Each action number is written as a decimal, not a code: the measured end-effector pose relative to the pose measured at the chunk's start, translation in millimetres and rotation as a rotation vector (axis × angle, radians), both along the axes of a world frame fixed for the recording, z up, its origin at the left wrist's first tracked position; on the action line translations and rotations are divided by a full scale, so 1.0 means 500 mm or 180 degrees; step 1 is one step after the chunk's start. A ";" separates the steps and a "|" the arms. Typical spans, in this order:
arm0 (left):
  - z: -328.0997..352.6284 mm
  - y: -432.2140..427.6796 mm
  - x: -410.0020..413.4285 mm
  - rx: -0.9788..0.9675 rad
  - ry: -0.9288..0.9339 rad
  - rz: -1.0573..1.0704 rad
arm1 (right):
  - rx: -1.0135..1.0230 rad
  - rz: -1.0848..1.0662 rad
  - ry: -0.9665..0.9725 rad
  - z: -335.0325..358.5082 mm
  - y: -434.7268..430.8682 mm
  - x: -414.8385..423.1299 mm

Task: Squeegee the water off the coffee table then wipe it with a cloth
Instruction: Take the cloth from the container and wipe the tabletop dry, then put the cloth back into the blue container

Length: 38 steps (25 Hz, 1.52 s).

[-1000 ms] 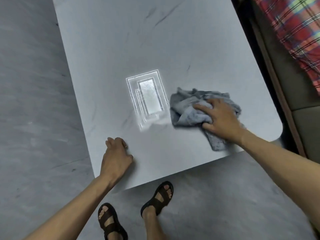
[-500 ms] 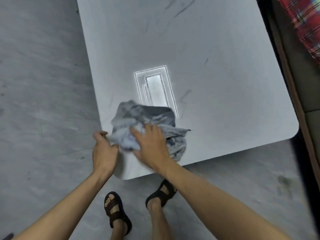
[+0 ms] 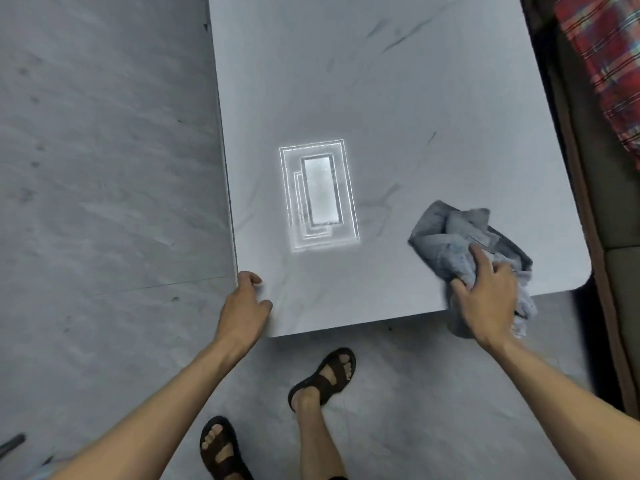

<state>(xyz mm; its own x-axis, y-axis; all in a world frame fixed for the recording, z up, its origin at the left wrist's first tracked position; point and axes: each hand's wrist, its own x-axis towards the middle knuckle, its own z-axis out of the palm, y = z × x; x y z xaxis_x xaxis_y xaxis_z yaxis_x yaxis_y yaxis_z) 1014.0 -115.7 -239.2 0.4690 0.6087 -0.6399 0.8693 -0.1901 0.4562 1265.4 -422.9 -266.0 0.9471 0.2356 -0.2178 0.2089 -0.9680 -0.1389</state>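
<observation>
Lately: label by label, from the biggest thing down.

Coffee table [image 3: 381, 81]: pale, marble-look top with dark veins and a rounded near corner. A bright rectangular reflection sits near its middle, well to the left of the gripping hand. No pooled water shows on the surface, though a thin film would be hard to see at this resolution.

Change: half a second ago the cloth was at the near-left corner, touching the left hand; now it is at the near-right corner, well apart from that hand. A second ago it was also on the right side, so the strokes run side to side along the near edge.

Meaning for the task: I judge the squeegee step done, as no squeegee is in view, and the wipe well under way, with the near strip getting repeated passes.

Cloth [image 3: 450, 244]: grey-blue, crumpled and bunched; most of it fans out ahead of the grip, and a tail hangs below the grip, over the table's edge.

Right hand [image 3: 485, 296]: closed on the cloth, fingers pressing a bunch of it against the top.

Left hand [image 3: 247, 306]: holds nothing; fingers curled over the near-left corner, bracing.
</observation>
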 end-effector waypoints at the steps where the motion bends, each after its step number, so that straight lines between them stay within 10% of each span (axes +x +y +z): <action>1: -0.004 0.002 -0.015 -0.0013 -0.0037 0.0044 | -0.0057 -0.0421 -0.0020 0.000 0.024 -0.011; 6: -0.016 0.034 -0.134 -0.0070 -0.0159 0.0452 | 0.0092 -0.0924 0.0101 0.011 0.233 -0.171; 14: 0.029 0.080 -0.415 -0.1457 -0.0342 0.0617 | 0.0899 0.0656 0.1652 0.069 0.565 -0.642; 21: 0.162 0.166 -0.741 0.0341 -0.0044 0.0332 | 0.1957 -0.0190 0.3069 0.178 0.647 -0.952; 27: 0.288 0.158 -1.029 0.1467 -0.0149 -0.0032 | 0.1240 0.0004 0.3564 0.228 0.660 -1.197; 38: 0.347 0.002 -1.393 0.2086 0.0336 0.0898 | 0.0090 0.5533 0.1605 0.223 0.720 -1.528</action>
<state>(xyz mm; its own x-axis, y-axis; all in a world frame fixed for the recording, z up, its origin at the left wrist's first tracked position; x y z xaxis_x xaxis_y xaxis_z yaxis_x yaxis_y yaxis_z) 317.5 -114.9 -65.5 0.1930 0.9719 -0.1349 0.9589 -0.1577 0.2361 501.3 -62.7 -154.6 -0.5057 0.7867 -0.3541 0.8083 0.2886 -0.5132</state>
